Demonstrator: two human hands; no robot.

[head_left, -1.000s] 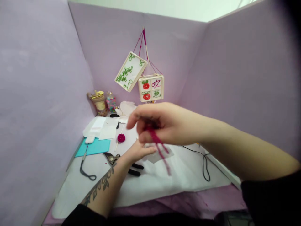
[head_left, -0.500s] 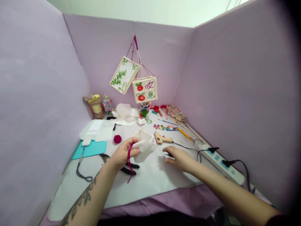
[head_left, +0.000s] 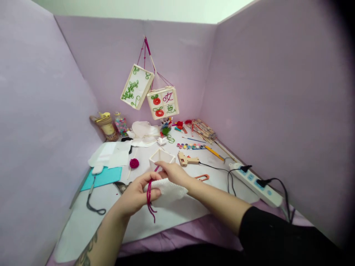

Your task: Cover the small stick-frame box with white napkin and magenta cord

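A white textured sheet (head_left: 170,192) and a bundle of magenta cords (head_left: 149,199) are pinched in my left hand (head_left: 138,194), with the cord ends hanging below the thumb. My right hand (head_left: 172,173) reaches across just above the sheet, its fingers closed around the upper part of the magenta cord. Right behind the hands stands a small white open frame box (head_left: 163,155). An orange-handled cutter (head_left: 203,177) lies to the right of my right forearm.
Glue gun (head_left: 188,159) with its cable and a power strip (head_left: 257,184) are on the right. A magenta yarn ball (head_left: 134,163), turquoise board (head_left: 102,179) and partly hidden pliers (head_left: 120,187) are on the left. Two decorated panels (head_left: 162,103) hang behind.
My right hand has moved left from the table to the cord beside my left hand. The orange-handled cutter now shows on the table. The view has shifted slightly.
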